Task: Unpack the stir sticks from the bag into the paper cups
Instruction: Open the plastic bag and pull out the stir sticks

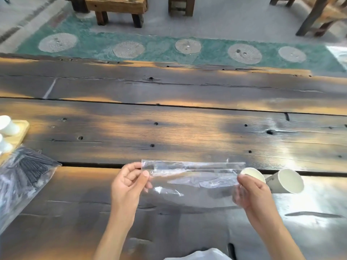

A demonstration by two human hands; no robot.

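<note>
Now both hands hold a clear bag (193, 177) stretched out sideways just above the near part of a dark plank table (169, 132). On the left, the left hand (129, 184) pinches the bag's left end, thumb on the near face and curled fingers behind it. On the right, the right hand (251, 194) grips the bag's right end, its fingers curled and partly seen through the plastic. This bag looks see-through all along, and whether any sticks are inside it I cannot tell. Just beyond the right hand lie two paper cups (287, 182) on their sides, mouths turned toward the camera; the left one (252, 174) sits right at the fingertips, touching or nearly so, and the pictures do not settle which. At the far left edge of the table a second bag (24, 177) lies flat, filled with dark stir sticks (30, 166). Behind it a pale wooden tray (20, 132) carries more white cups (8, 125), only partly in view. At the near edge, between the forearms, a bit of white plastic (202, 255) shows. Beyond the table runs a green floor strip (159, 47) set with round stone discs, and farther off stand a wooden bench (116, 8) and chair legs
</note>
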